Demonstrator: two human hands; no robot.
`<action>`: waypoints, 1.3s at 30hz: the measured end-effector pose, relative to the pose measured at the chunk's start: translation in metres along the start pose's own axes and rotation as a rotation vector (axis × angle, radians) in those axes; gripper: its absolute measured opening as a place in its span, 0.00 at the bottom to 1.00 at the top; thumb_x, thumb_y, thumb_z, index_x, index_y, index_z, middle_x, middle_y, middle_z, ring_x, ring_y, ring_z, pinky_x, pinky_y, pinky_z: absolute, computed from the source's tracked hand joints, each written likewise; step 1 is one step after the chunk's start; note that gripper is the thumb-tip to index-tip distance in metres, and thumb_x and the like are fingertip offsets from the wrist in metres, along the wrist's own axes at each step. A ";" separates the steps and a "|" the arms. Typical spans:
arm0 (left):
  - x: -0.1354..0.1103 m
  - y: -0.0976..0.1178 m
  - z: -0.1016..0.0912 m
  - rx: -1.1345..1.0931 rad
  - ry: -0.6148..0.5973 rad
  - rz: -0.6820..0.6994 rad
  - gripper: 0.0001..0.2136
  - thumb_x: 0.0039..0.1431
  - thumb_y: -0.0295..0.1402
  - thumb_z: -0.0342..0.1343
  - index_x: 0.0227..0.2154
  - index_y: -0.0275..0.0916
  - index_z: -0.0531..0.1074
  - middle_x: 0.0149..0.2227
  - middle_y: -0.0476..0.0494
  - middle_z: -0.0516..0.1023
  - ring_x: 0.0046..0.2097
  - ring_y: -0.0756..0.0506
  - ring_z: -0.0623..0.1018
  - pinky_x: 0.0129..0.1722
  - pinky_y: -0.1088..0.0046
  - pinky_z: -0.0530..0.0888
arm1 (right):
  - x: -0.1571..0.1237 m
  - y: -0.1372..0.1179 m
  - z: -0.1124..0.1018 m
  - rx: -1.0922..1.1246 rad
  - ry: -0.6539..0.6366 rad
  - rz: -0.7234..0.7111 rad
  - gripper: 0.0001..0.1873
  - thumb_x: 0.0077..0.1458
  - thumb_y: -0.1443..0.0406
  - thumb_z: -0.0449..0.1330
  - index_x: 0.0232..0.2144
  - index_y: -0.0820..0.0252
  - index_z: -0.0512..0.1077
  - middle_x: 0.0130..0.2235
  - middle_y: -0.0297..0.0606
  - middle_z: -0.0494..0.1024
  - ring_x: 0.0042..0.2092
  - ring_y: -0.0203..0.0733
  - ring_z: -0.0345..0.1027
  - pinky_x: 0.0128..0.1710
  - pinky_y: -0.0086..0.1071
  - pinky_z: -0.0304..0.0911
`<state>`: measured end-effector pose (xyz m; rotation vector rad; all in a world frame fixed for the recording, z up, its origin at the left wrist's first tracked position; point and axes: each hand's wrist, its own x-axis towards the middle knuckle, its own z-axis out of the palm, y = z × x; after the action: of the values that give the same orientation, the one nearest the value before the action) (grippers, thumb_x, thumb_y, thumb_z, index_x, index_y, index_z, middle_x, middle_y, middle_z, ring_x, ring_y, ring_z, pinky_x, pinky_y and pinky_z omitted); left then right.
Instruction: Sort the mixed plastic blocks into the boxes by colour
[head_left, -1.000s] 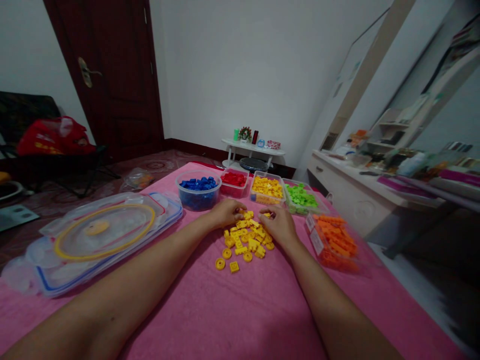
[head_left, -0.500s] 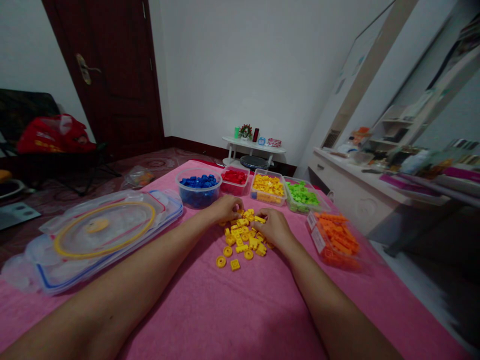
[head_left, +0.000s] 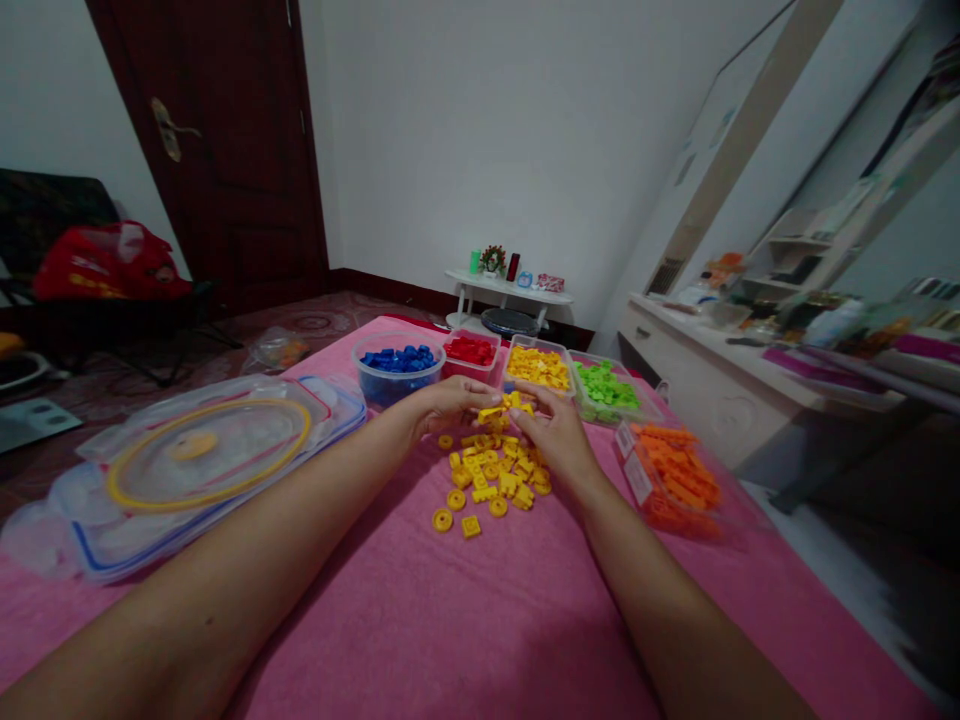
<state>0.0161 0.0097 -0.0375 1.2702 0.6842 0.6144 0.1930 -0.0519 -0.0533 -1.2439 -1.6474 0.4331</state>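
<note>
A pile of small yellow bricks (head_left: 491, 480) lies on the pink cloth (head_left: 450, 620) in front of me. Both hands are raised just above its far edge. My left hand (head_left: 442, 405) pinches a yellow brick (head_left: 491, 411) between thumb and fingers. My right hand (head_left: 551, 430) is closed on another yellow brick (head_left: 521, 404), and the two pieces meet between my fingertips. Behind the hands stand a round tub of blue bricks (head_left: 397, 365), a box of red bricks (head_left: 469, 352), a box of yellow bricks (head_left: 536, 367) and a box of green bricks (head_left: 607, 385).
A clear box of orange bricks (head_left: 671, 480) lies at the right. Stacked clear lids (head_left: 202, 460) cover the left of the cloth. A white dresser (head_left: 720, 390) stands at the right, a small white table (head_left: 510, 295) by the far wall, a dark door (head_left: 217, 150) at the left.
Both hands have lifted off the yellow pile, each with a yellow brick, and brought the two pieces together above the pile's far edge.
</note>
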 end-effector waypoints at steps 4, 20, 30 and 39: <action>-0.003 0.001 0.004 -0.004 -0.043 -0.055 0.16 0.35 0.35 0.70 0.27 0.30 0.76 0.21 0.49 0.72 0.21 0.56 0.68 0.21 0.81 0.62 | -0.002 -0.004 0.001 -0.005 -0.119 -0.030 0.21 0.48 0.65 0.58 0.47 0.56 0.72 0.46 0.38 0.76 0.40 0.41 0.70 0.38 0.34 0.66; 0.013 -0.006 -0.006 -0.501 0.224 -0.159 0.11 0.62 0.31 0.49 0.34 0.29 0.73 0.24 0.44 0.73 0.22 0.55 0.71 0.20 0.85 0.68 | 0.061 0.011 -0.018 0.366 0.190 0.581 0.09 0.46 0.64 0.62 0.24 0.60 0.63 0.22 0.32 0.70 0.18 0.28 0.57 0.13 0.20 0.50; 0.013 -0.008 -0.009 -0.191 0.274 -0.087 0.10 0.56 0.35 0.56 0.33 0.31 0.72 0.27 0.44 0.74 0.23 0.55 0.71 0.19 0.83 0.64 | 0.118 0.040 -0.035 0.187 0.410 0.561 0.11 0.46 0.63 0.61 0.34 0.62 0.71 0.31 0.42 0.76 0.36 0.46 0.71 0.30 0.36 0.68; -0.001 0.006 -0.025 0.786 0.003 0.022 0.06 0.37 0.28 0.64 0.23 0.33 0.78 0.21 0.47 0.76 0.22 0.52 0.69 0.22 0.79 0.62 | 0.042 0.036 0.007 -0.041 -0.104 0.151 0.16 0.40 0.73 0.56 0.33 0.61 0.77 0.39 0.39 0.80 0.42 0.43 0.73 0.45 0.38 0.66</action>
<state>-0.0040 0.0260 -0.0358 2.0007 0.9609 0.3639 0.2061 0.0020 -0.0631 -1.4031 -1.6627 0.5678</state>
